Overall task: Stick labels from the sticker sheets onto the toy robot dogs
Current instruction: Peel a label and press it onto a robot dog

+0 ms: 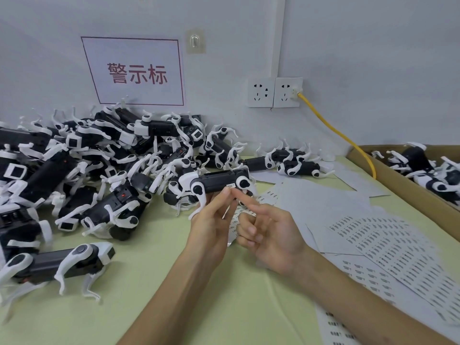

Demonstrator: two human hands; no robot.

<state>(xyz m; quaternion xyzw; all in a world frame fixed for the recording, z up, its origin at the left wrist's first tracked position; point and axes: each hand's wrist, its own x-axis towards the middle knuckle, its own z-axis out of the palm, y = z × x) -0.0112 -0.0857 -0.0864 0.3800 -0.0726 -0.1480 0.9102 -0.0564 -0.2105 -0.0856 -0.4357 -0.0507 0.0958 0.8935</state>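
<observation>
My left hand (pixel 211 220) grips a black and white toy robot dog (pixel 216 181) from below and holds it up above the table. A small white label (pixel 231 186) sits on the dog's black side near its rear leg joint. My right hand (pixel 266 230) is beside it, index finger stretched out with its tip just under the label, the other fingers curled and empty. Sticker sheets (pixel 388 242) with rows of small labels lie on the table to the right.
A big heap of toy dogs (pixel 82 165) covers the left of the green table (pixel 224 307). One dog (pixel 57 263) stands at front left. A cardboard box (pixel 408 185) with more dogs is at right. A yellow cable (pixel 341 135) runs from the wall socket.
</observation>
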